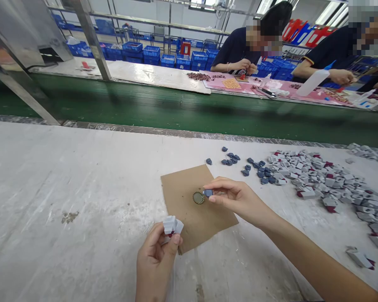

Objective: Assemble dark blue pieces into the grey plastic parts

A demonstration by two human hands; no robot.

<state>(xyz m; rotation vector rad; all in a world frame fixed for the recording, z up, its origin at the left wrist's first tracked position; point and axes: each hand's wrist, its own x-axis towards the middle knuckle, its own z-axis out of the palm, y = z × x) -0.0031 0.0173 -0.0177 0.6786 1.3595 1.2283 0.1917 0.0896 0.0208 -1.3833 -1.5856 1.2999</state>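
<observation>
Right hand (231, 195) and left hand (157, 247) are both clamped, thumb against fingers, each on one of the smaller items listed below. White table (82, 180): extends under and around both hands, a flat support for everything within reach. Green belt (151, 111): well beyond both hands, across the far edge of the table, clear of the arms. Heap of grey blocks (330, 180): beyond and to the right of the right hand, presumably kept aside so that the area between the hands stays free. Brown sheet (181, 188): beneath the right fingertips and just beyond the left hand, probably a cover for the tabletop. Loose blue pieces (229, 162): beyond the right hand, spread thinly, which likely makes single ones easier to pick out. Grey block (171, 224): pinched upright in the left fingertips, dark red below, its upper faces left uncovered. Bottle cap (198, 198): on the sheet, just left of the right fingertips, lying flat with its toothed rim, apparently for steadiness. Small blue piece (208, 193): gripped by its sides in the right hand, its tip exposed toward the cap; whether they touch cannot be told.
</observation>
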